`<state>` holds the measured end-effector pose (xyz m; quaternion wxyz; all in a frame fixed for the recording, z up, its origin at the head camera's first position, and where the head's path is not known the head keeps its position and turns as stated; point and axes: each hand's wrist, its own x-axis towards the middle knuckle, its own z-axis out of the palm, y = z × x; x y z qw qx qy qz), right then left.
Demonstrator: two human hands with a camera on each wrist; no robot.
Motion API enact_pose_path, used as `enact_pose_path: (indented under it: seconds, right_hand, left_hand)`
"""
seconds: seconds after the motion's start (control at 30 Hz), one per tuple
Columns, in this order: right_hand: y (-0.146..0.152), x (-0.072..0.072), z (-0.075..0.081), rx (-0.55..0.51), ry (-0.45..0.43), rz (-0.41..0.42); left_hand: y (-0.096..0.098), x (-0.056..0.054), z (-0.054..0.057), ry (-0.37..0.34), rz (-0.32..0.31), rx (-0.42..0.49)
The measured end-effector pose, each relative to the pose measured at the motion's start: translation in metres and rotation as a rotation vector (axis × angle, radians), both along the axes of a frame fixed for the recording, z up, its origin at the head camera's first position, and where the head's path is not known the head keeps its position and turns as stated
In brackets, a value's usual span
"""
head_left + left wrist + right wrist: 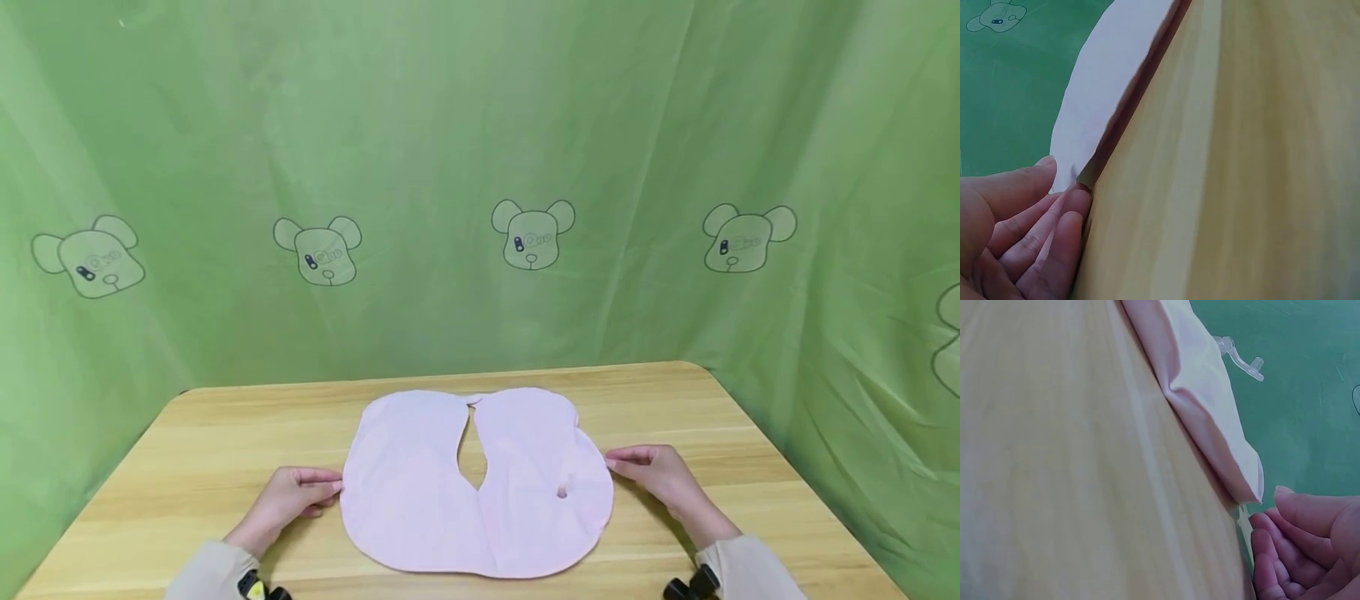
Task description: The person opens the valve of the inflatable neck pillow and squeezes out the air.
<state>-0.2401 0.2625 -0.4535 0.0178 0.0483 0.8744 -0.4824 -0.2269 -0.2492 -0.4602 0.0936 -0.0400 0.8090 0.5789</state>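
Note:
A flat pale pink inflatable neck pillow (pixel 420 483) lies spread on the table, a narrow slit-like opening at its centre and a small clear valve (pixel 562 492) on its right half. At its left edge my left hand (pixel 292 496) pinches the rim, thumb above and fingertips below in the left wrist view. My right hand (pixel 663 479) is at the opposite edge. Its thumb and loosely bent fingers (pixel 1285 550) stand just off the pillow's corner (pixel 1250 481) in the right wrist view. There the valve tube (pixel 1244 362) sticks out from the upper surface.
The light wooden table (pixel 187 467) has rounded far corners. A green curtain (pixel 420 125) printed with bear heads hangs behind it and along both sides. Dark wrist devices (pixel 693 583) sit at the pale sleeves (pixel 750 567).

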Motion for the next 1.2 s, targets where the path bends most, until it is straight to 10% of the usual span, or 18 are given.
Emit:
enact_pose_path:
  seconds: [1.2]
  right_hand:
    - [-0.008,-0.007,0.000,0.017,0.025,-0.002]
  left_hand:
    - [0.005,-0.005,-0.009,-0.024,0.052,0.076]
